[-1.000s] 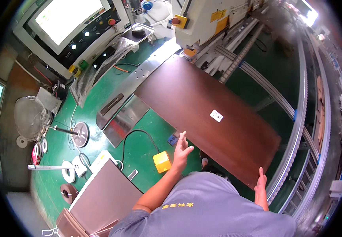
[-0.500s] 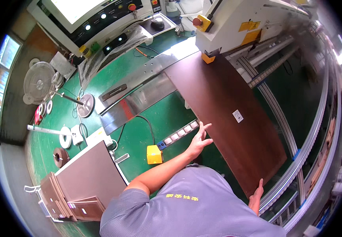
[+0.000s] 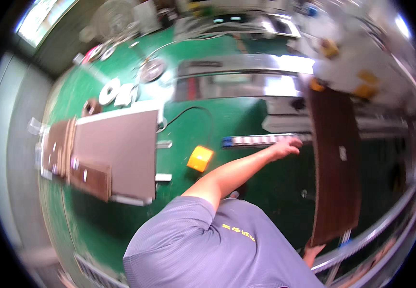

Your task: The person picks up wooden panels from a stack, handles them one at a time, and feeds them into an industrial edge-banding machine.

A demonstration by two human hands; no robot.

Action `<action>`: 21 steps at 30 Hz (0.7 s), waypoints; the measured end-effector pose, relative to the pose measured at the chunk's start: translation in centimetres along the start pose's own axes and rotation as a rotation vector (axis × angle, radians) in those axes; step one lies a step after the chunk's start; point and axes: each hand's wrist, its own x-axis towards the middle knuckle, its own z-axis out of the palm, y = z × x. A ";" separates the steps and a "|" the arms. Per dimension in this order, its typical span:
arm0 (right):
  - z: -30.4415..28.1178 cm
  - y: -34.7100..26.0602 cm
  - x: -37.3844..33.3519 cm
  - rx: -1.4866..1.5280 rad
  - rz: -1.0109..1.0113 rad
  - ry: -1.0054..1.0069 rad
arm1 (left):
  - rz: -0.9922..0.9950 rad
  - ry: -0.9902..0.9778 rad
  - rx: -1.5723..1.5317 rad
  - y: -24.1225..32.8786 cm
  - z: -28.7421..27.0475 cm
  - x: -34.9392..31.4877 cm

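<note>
A long dark brown wood panel (image 3: 336,182) with a small white label stretches from the machine's feed side back toward me on the right. Next to its left edge, my left hand (image 3: 285,148) hangs over the roller bar with nothing in it; its fingers are extended though blurred. A gap shows between these fingers and the panel. At the panel's near end my right hand (image 3: 312,253) grips the lower corner, its fingers partly hidden by the board. The roller bar (image 3: 256,140) with white rollers and a blue end cap runs under my left hand.
A stack of brown boards (image 3: 116,153) lies on the left. A yellow box-shaped cover (image 3: 200,159) sits on the green floor, with a black cable behind it. Metal machine rails (image 3: 237,85) cross ahead. A curved metal rail (image 3: 366,237) borders the right.
The whole view has turned, and the image is blurred. My left hand has come away from the panel's left edge. My right hand stays at the panel's near end.
</note>
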 end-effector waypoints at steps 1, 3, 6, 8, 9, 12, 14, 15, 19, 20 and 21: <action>-3.4 1.8 3.7 0.063 0.110 0.053 | -0.049 -0.063 -0.090 0.7 -0.1 -2.1; -5.8 6.3 8.1 -0.075 0.348 0.080 | -0.076 -0.019 -0.093 -1.6 -2.4 -8.3; -0.9 14.3 5.0 -0.912 0.568 -0.248 | -0.148 0.196 0.091 -8.7 -5.9 -20.6; 2.7 17.9 3.6 -1.470 0.447 -0.720 | -0.266 0.277 0.366 -13.7 -7.9 -31.5; 4.3 19.7 3.6 -1.771 0.215 -1.042 | -0.386 0.328 0.517 -14.8 -8.0 -36.9; 9.2 25.3 4.7 -1.884 -0.345 -1.552 | -0.705 0.475 0.700 -17.7 -7.4 -52.8; 13.6 28.6 -0.2 -1.686 -0.215 -1.498 | -0.813 0.799 0.643 -20.8 -5.4 -63.6; 16.7 28.6 -6.6 -1.552 -0.066 -1.356 | -0.834 0.960 0.509 -22.3 -4.4 -67.7; 23.9 35.0 -17.2 -1.511 -0.490 -1.483 | -0.883 1.471 -0.152 -24.6 1.8 -80.0; 24.9 38.1 -17.8 -1.591 -0.791 -1.566 | -0.847 1.506 -0.188 -24.4 3.0 -82.6; 24.8 39.6 -24.3 -1.638 -0.822 -1.640 | -0.825 1.553 -0.251 -25.6 5.6 -84.9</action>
